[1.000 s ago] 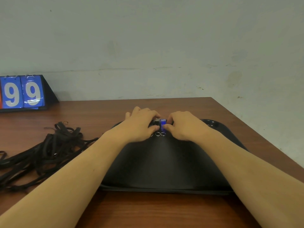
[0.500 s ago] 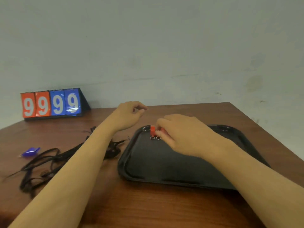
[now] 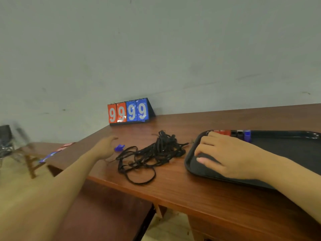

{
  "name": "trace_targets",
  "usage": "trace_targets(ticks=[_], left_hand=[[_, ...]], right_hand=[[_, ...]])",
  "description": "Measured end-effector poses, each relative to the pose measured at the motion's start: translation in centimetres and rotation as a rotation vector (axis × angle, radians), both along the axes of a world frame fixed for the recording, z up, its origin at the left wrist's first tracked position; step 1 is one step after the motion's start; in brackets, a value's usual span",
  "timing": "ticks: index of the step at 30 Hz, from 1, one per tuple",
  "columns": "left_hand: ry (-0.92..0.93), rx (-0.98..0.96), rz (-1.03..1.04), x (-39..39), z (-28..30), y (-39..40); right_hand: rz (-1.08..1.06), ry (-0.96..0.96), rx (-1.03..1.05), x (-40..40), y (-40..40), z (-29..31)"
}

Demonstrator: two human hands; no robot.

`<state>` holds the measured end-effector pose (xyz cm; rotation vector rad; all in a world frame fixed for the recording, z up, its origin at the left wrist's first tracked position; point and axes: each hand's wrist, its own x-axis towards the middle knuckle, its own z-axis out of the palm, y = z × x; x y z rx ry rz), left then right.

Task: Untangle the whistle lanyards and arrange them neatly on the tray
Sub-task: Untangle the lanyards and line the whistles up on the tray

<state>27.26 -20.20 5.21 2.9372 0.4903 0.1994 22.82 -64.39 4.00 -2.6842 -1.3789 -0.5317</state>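
Reading "9999", scoreboard (image 3: 130,112) stands behind tangled lanyards (image 3: 152,152); both hands' fingers (image 3: 206,142) released, empty.

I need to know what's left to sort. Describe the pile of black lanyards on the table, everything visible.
The black lanyards lie in one tangled heap on the wooden table, between the loose blue whistle and the black tray. They look like thin woven cord, matte black. The far part is densely bunched; nearer the table's edge several loose loops trail out. A thin end reaches toward the tray's corner. Neither hand touches the heap; the left hand is beside the whistle.
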Motion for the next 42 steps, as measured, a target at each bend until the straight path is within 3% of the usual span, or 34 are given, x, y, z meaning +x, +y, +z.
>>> trace_targets(ticks=[4, 10, 17, 21, 25, 27, 31, 37, 42], left_hand=[[-0.002, -0.013, -0.011, 1.9, -2.6, 0.9], [-0.360, -0.292, -0.018, 2.5, -5.9, 0.0], [-0.466, -0.576, -0.077, 2.0, -5.7, 0.4], [-0.552, -0.696, -0.070, 2.0, -5.6, 0.7], [-0.594, -0.808, -0.044, 1.8, -5.6, 1.4], [-0.515, -0.761, -0.084, 1.9, -5.8, 1.5], [-0.318, -0.471, -0.170, 2.7, -6.4, 1.5], [-0.236, -0.250, -0.248, 3.0, -6.5, 1.3], [-0.213, -0.221, -0.239, 3.2, -6.5, 1.2]], right_hand=[[-0.018, -0.005, -0.005, 0.4, -0.3, -0.1], [-0.057, 0.015, 0.013, 1.3, -0.8, -0.4], [-0.108, -0.060, 0.026, 0.9, -0.2, -0.4], [-0.084, -0.125, 0.010, 0.5, 3.7, 0.5], [-0.131, 0.006, 0.028, 1.8, 11.4, 0.9], [-0.237, 0.066, 0.020, 4.3, 14.7, 1.2], [-0.493, 0.341, 0.054, 9.7, 18.4, 0.4], [-0.435, 0.474, -0.070, 10.1, 20.8, -3.9], [-0.375, 0.444, -0.035, 9.4, 20.3, -3.4]])
